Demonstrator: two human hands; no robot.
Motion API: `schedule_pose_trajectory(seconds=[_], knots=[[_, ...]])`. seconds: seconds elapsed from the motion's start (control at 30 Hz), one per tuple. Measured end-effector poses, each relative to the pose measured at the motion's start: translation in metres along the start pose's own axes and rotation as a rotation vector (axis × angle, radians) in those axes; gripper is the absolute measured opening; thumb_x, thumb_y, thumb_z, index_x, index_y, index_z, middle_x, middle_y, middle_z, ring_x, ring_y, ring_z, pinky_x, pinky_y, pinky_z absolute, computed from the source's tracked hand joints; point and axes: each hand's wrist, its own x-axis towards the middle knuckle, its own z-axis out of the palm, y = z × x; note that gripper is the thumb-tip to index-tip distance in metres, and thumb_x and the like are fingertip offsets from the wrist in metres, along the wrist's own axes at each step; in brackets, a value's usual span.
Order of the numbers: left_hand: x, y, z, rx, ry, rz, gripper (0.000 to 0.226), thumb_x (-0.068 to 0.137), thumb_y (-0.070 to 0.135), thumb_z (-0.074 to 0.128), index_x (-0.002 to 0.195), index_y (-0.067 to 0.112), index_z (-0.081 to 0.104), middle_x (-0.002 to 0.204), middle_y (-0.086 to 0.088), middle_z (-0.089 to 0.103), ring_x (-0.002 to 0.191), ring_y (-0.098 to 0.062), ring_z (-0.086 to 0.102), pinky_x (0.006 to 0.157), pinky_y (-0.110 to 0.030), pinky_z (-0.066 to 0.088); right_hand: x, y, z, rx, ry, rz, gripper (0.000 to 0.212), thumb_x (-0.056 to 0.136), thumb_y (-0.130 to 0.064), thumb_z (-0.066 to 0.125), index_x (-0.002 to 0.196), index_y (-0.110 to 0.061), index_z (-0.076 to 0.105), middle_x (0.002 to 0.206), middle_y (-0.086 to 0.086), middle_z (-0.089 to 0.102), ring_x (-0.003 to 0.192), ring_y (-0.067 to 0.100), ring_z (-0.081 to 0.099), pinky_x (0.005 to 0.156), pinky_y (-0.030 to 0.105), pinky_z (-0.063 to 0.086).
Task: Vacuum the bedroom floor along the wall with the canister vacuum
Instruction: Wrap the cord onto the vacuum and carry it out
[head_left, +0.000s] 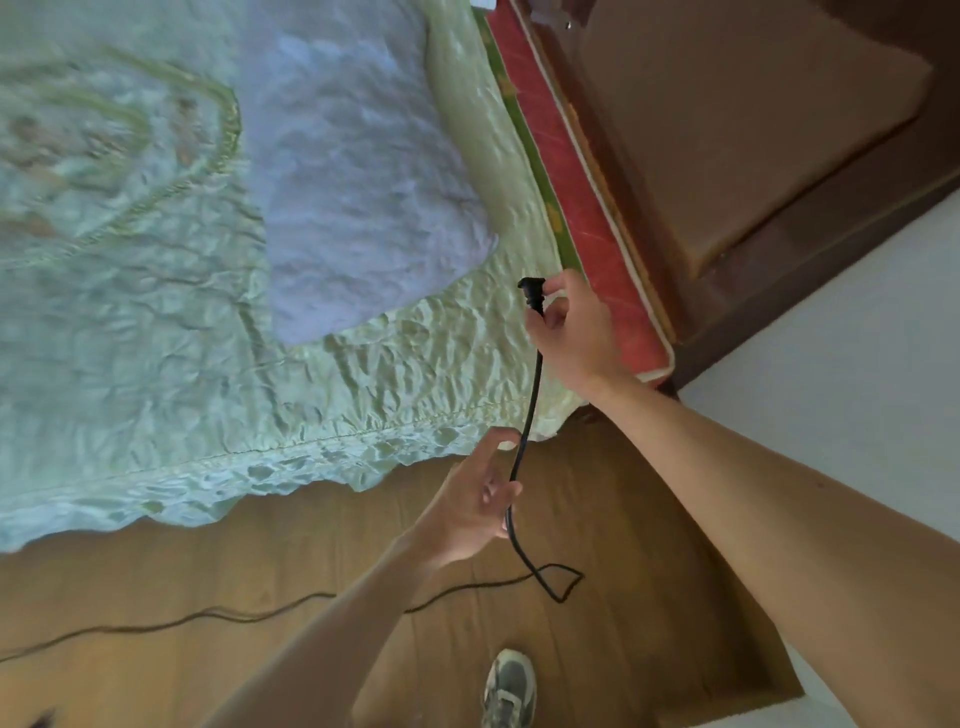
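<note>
My right hand (574, 332) pinches a black power plug (533, 295) above the corner of the bed. The black cord (530, 410) hangs down from the plug. It passes through the curled fingers of my left hand (475, 504), then loops on the wooden floor (639, 519) and trails off to the left. The canister vacuum is out of sight.
A bed with a pale green quilted cover (182, 338) fills the left and top. Its red mattress edge (571, 171) meets a dark wooden headboard (727, 130). A white wall (857, 353) stands at the right. My shoe (510, 688) is on the floor below.
</note>
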Motion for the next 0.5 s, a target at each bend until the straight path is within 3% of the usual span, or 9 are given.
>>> schedule_pose_trajectory(seconds=[0.23,0.37,0.5], knots=[[-0.055,-0.045,-0.082,-0.133,0.145,-0.051,0.036,0.101,0.011,0.052,0.129,0.031,0.041,0.061,0.009,0.042,0.059,-0.014,0.055,0.064,-0.042,0.064,0.003,-0.079,0.118,0.045,-0.137,-0.115,0.016,0.091,-0.010,0.062,0.096,-0.017,0.049,0.053,0.000,0.049,0.045,0.010,0.042,0.047,0.024,0.033],[-0.095,-0.077,-0.127,-0.194,0.219,-0.072,0.035,0.101,0.010,0.051,0.130,0.028,0.040,0.054,0.016,0.045,0.052,-0.003,0.053,0.066,-0.044,0.064,-0.010,-0.122,0.189,0.055,-0.208,-0.176,0.014,0.092,-0.011,0.063,0.099,-0.009,0.050,0.052,0.001,0.050,0.045,0.011,0.042,0.048,0.024,0.034],[-0.139,-0.106,-0.173,-0.249,0.286,-0.098,0.038,0.100,0.009,0.050,0.122,0.039,0.042,0.063,0.004,0.047,0.064,-0.021,0.060,0.067,-0.043,0.064,-0.029,-0.168,0.261,0.068,-0.264,-0.231,0.015,0.092,-0.012,0.063,0.099,-0.007,0.050,0.051,0.013,0.053,0.048,0.027,0.046,0.050,0.035,0.036]])
